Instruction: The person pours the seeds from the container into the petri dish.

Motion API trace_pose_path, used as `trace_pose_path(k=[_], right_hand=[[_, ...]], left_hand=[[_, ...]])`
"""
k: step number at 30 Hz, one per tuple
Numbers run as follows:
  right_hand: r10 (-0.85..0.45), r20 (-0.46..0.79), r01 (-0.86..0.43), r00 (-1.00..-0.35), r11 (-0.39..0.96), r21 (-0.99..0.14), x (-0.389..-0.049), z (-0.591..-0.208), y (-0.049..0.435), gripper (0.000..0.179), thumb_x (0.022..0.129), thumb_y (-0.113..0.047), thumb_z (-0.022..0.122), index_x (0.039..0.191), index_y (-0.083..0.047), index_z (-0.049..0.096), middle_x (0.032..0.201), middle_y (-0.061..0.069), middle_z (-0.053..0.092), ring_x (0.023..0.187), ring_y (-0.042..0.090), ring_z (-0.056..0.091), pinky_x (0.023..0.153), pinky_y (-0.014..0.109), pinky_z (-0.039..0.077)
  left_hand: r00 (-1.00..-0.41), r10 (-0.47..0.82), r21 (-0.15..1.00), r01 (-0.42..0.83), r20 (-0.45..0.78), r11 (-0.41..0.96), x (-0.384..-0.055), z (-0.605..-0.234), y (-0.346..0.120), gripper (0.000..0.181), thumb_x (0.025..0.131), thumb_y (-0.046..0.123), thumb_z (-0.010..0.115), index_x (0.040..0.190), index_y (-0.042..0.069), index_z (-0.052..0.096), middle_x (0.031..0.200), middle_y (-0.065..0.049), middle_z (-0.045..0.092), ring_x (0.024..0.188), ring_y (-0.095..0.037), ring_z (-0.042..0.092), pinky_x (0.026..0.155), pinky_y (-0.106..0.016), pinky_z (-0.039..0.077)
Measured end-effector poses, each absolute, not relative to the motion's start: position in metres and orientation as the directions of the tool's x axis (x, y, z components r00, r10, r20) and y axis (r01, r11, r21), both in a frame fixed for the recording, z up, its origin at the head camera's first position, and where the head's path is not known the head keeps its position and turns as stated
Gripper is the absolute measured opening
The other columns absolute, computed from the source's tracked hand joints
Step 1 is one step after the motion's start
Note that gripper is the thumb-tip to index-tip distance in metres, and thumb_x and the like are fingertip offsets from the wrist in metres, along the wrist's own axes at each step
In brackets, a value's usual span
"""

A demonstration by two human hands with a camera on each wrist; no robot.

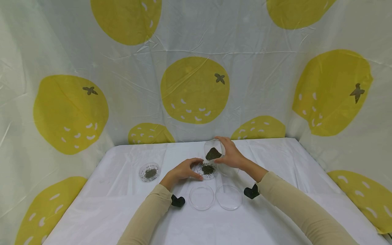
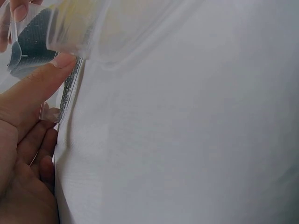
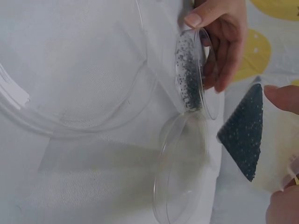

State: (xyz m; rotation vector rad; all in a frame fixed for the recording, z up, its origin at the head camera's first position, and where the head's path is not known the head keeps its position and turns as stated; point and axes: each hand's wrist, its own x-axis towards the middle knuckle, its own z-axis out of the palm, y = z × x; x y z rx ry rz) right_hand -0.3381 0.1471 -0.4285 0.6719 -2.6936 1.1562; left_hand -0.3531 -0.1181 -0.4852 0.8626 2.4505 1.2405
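Note:
My right hand (image 1: 232, 156) grips a tilted clear plastic container, thumb on one side and fingers on the other. Dark granules (image 1: 213, 153) are heaped in its lower part, a wedge in the right wrist view. Just below it, on the table, is a clear petri dish (image 3: 190, 70) with a loose pile of dark granules (image 1: 207, 168). My left hand (image 1: 182, 169) holds this dish at its left side, thumb at the near rim and fingers at the far one. In the left wrist view, the thumb (image 2: 42, 79) lies along the dish's edge.
Another petri dish (image 1: 140, 172) with scattered dark granules stands at the left. Two clear dishes, one (image 1: 201, 208) left and one (image 1: 229, 208) right, lie nearer the front. A further clear dish (image 3: 161, 186) sits beside the granule dish, partly beneath my right hand. White cloth (image 1: 122, 217) covers the table.

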Motion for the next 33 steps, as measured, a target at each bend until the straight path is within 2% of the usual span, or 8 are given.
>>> trace_pose_path(k=[7, 18, 25, 33], right_hand=[[-0.315, 0.222, -0.373, -0.923, 0.582, -0.723, -0.3386, -0.4282, 0.1469, 0.101, 0.080, -0.014, 0.091, 0.162, -0.012, 0.032, 0.159, 0.020, 0.030, 0.147, 0.042, 0.028, 0.113, 0.064, 0.033], [-0.280, 0.139, -0.271, -0.950, 0.518, -0.812, -0.3408, -0.4268, 0.1475, 0.102, 0.081, -0.019, 0.091, 0.163, -0.015, 0.030, 0.163, 0.020, 0.024, 0.149, 0.044, 0.025, 0.113, 0.065, 0.032], [-0.290, 0.109, -0.240, -0.951, 0.467, -0.851, -0.3394, -0.4275, 0.1486, 0.104, 0.082, -0.020, 0.091, 0.163, -0.012, 0.027, 0.163, 0.019, 0.028, 0.150, 0.044, 0.024, 0.112, 0.064, 0.035], [-0.256, 0.041, -0.136, -0.966, 0.368, -0.920, -0.3417, -0.4248, 0.1476, 0.100, 0.084, -0.022, 0.090, 0.163, -0.017, 0.029, 0.164, 0.017, 0.031, 0.151, 0.040, 0.022, 0.114, 0.062, 0.033]], left_hand=[[-0.794, 0.608, 0.802, 0.377, 0.021, 0.464, -0.3530, -0.4857, -0.1178, 0.080, 0.080, 0.016, 0.092, 0.149, 0.006, 0.054, 0.145, -0.005, 0.058, 0.140, -0.022, 0.046, 0.118, -0.037, 0.032], [-0.793, 0.609, 0.809, 0.374, 0.025, 0.454, -0.3515, -0.4842, -0.1182, 0.080, 0.079, 0.015, 0.092, 0.149, 0.005, 0.054, 0.146, -0.007, 0.057, 0.141, -0.024, 0.045, 0.119, -0.038, 0.031], [-0.786, 0.617, 0.807, 0.388, 0.037, 0.446, -0.3497, -0.4822, -0.1180, 0.079, 0.080, 0.014, 0.091, 0.149, 0.002, 0.053, 0.146, -0.011, 0.056, 0.142, -0.029, 0.044, 0.119, -0.043, 0.030], [-0.790, 0.613, 0.809, 0.377, 0.026, 0.451, -0.3515, -0.4829, -0.1182, 0.080, 0.081, 0.015, 0.091, 0.150, 0.004, 0.052, 0.148, -0.009, 0.056, 0.143, -0.025, 0.043, 0.120, -0.039, 0.030]])
